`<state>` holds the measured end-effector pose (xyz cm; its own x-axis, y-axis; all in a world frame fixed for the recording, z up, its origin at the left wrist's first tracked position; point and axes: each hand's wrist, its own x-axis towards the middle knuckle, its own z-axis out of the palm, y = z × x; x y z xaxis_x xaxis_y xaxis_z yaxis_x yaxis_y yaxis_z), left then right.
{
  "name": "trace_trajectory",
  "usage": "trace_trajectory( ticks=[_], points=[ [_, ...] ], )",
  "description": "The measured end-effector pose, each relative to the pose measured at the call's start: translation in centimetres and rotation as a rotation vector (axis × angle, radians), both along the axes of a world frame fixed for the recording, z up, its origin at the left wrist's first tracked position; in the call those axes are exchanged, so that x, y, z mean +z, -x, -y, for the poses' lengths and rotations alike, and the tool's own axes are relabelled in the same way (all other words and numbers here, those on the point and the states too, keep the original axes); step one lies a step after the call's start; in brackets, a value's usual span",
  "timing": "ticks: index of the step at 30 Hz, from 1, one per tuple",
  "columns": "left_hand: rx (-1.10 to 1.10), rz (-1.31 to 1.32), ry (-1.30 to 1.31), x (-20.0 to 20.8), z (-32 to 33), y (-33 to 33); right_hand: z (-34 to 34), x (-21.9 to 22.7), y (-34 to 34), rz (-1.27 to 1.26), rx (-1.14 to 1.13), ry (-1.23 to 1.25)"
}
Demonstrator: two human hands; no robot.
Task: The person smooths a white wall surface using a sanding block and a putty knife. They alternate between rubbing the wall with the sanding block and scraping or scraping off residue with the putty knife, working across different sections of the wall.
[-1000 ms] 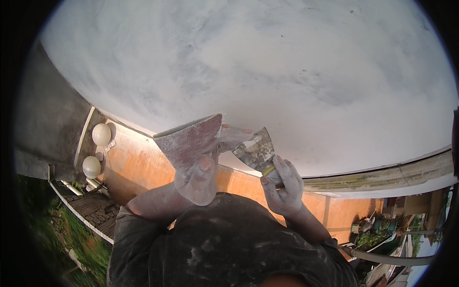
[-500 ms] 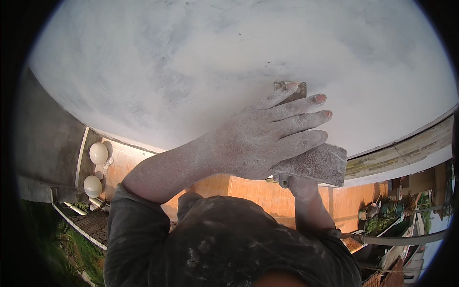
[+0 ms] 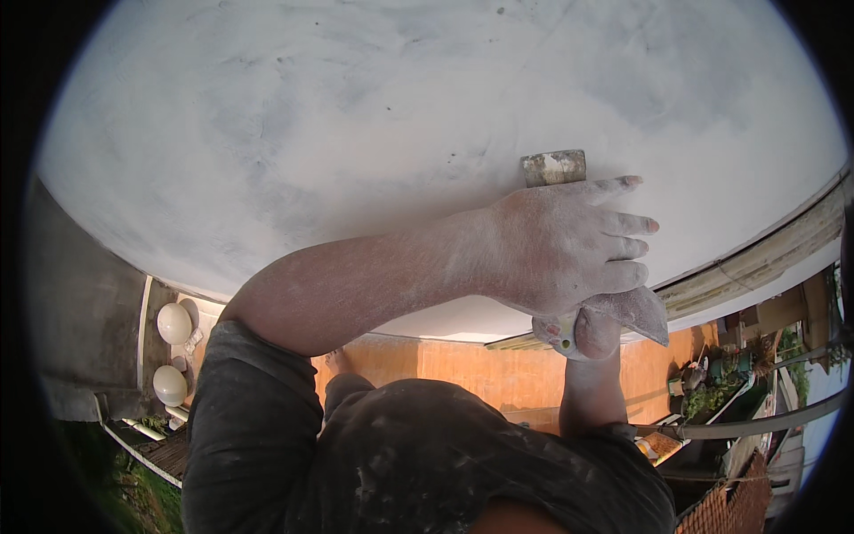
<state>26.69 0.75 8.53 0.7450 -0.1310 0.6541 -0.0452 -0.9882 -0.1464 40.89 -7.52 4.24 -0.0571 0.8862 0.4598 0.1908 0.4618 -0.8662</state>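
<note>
My left hand (image 3: 560,240), coated in white dust, lies across a dusty sanding block (image 3: 553,169) with its fingers stretched out and spread. The block's brown, white-smeared end shows beyond the hand, against a patchy white wall (image 3: 356,160). Below the left hand, my right hand (image 3: 598,336) grips the tool, a thumb or finger wrapped at its near end. Most of that hand is hidden. Next to it show a grey curled flap (image 3: 642,313) and a small holed end (image 3: 565,343), both dusty. The tool's middle is covered by my left hand.
Below lies an orange-brown tiled floor (image 3: 463,360). Two round white globes (image 3: 172,356) stand at left near a dark grey wall (image 3: 84,294). A weathered ledge (image 3: 738,276) runs along the right, with potted plants (image 3: 712,383) and a curved rail (image 3: 756,427) below it.
Both hands and the sanding block have shifted to the right. The left wrist has turned, and the flap, broad and flat before, now appears narrower and curled.
</note>
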Motion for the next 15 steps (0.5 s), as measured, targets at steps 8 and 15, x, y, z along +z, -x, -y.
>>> trace_trajectory(
  ticks=[8,15],
  points=[
    [0.080,0.227,-0.041,3.5,-1.3,1.4,-0.5,1.1,-0.8,0.083,-0.065,-0.036],
    [0.066,0.179,-0.093,3.2,-0.3,0.9,0.4,2.4,-1.0,0.160,-0.110,-0.071]
  ],
)
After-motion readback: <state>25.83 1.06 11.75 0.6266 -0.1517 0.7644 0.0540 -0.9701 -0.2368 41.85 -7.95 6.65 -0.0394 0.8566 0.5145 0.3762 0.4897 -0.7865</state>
